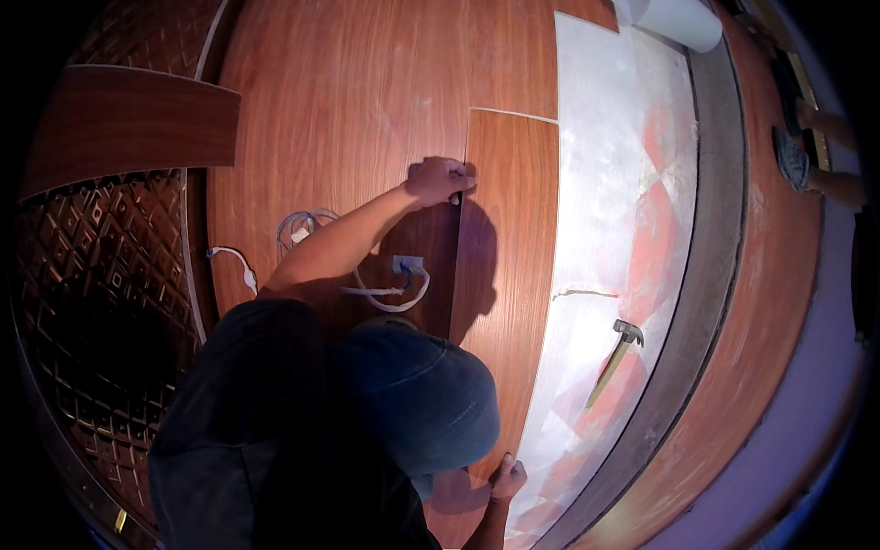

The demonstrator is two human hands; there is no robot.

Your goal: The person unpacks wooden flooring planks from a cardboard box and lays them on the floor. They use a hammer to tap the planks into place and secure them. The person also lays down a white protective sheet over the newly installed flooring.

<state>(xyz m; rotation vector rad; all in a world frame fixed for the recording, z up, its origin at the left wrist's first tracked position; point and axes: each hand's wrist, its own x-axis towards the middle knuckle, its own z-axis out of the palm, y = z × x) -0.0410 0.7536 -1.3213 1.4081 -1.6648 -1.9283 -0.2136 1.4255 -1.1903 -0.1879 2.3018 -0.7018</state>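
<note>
With the wearer's own hands out of view, a capped co-worker (417, 390) curls the left hand (442, 181) at one long edge of the wood-look plank (518, 183) and the right hand (508, 478) around the other, beside the white sheet (587, 215), where even pressure should best keep the seam straight.

A claw hammer (609, 367) lies on the pale, red-patched strip of floor (587, 229), its head toward the far end. Beyond it, near the top, rests a white roll (676, 22). To the left, a white cable (247, 273) curves across the laid wood, near a bundle of thin wires (291, 223). A dark panel with a raised diamond pattern (96, 215) fills the left side; at the right edge shows another person's shoe (790, 158).
</note>
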